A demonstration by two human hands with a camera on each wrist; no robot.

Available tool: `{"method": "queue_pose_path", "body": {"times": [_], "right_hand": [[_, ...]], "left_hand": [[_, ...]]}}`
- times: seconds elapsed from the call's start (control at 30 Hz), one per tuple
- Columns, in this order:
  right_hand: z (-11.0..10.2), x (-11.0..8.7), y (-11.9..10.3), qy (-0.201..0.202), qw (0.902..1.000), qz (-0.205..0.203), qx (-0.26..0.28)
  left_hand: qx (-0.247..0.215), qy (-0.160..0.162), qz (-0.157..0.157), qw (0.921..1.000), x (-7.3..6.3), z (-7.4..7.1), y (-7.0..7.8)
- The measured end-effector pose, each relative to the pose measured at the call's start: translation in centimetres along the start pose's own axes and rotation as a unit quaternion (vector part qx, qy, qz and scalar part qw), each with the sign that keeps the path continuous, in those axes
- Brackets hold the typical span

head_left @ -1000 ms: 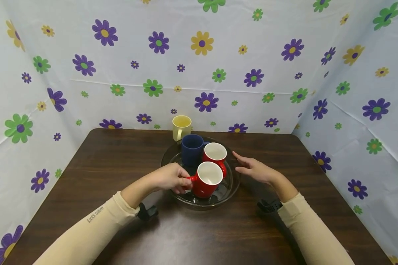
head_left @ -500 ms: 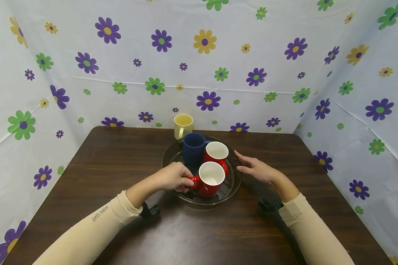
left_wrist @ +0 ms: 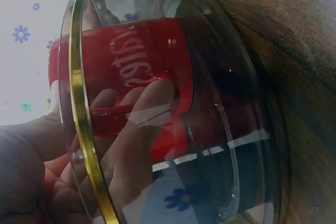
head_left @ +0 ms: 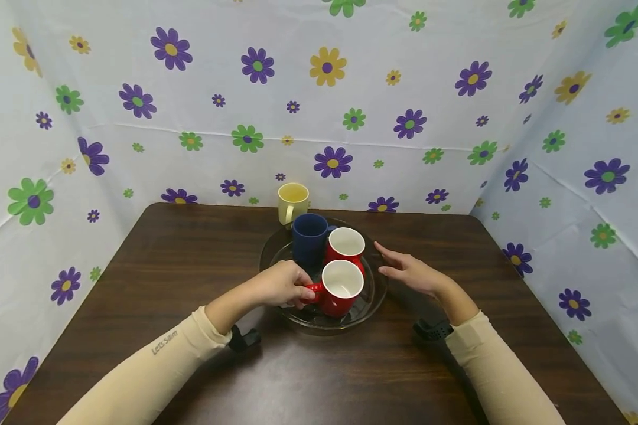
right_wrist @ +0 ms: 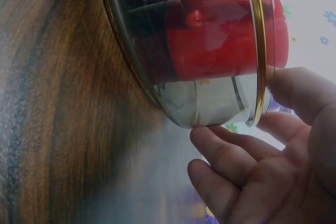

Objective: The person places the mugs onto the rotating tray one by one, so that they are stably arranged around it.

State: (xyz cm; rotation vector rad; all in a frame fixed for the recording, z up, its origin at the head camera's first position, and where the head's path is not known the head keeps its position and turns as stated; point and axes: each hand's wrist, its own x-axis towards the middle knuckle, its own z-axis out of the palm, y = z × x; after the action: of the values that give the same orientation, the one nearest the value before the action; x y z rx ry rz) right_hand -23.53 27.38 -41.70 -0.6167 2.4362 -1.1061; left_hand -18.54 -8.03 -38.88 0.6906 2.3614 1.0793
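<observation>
My left hand (head_left: 284, 284) pinches the handle of a red mug (head_left: 336, 304) with a white inside, at the front of a clear glass bowl (head_left: 319, 329). In the left wrist view, the curled fingers (left_wrist: 152, 103) at this handle show through the glass, behind the gold rim (left_wrist: 79, 87). A second red mug (head_left: 347, 242) stands just behind the first, partly hidden by it. To its left in the bowl is a dark blue mug (head_left: 308, 245). My right hand (head_left: 414, 274) lies at the bowl's right side, with relaxed fingertips (right_wrist: 202, 137) against the outer wall.
A pale yellow mug (head_left: 292, 206) stands behind the bowl near the table's back edge. The dark wood table (head_left: 202, 248) meets flowered cloth walls (head_left: 191, 94) at the back and sides.
My left hand has shifted slightly right with the front red mug. The right hand has kept its place by the bowl. The head view tilted slightly.
</observation>
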Motion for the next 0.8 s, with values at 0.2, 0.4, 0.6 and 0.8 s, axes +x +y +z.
{"method": "queue_pose_path", "body": {"times": [0.2,0.4,0.6,0.8], "right_hand": [[0.3,0.0,0.1,0.001,1.0,0.001,-0.002],[0.3,-0.1,0.1,0.006,0.9999,0.008,0.004],[0.4,-0.1,0.0,0.005,0.9999,0.013,0.006],[0.5,-0.1,0.1,0.007,0.9997,0.019,0.012]], "left_hand": [[-0.008,-0.005,0.004,0.9999,-0.2,0.0,0.0],[0.008,-0.04,0.018,0.999,-0.4,-1.0,0.2],[0.042,-0.038,0.04,0.9976,-1.2,-3.6,0.6],[0.019,0.016,0.017,0.9995,-1.4,-7.5,0.3]]}}
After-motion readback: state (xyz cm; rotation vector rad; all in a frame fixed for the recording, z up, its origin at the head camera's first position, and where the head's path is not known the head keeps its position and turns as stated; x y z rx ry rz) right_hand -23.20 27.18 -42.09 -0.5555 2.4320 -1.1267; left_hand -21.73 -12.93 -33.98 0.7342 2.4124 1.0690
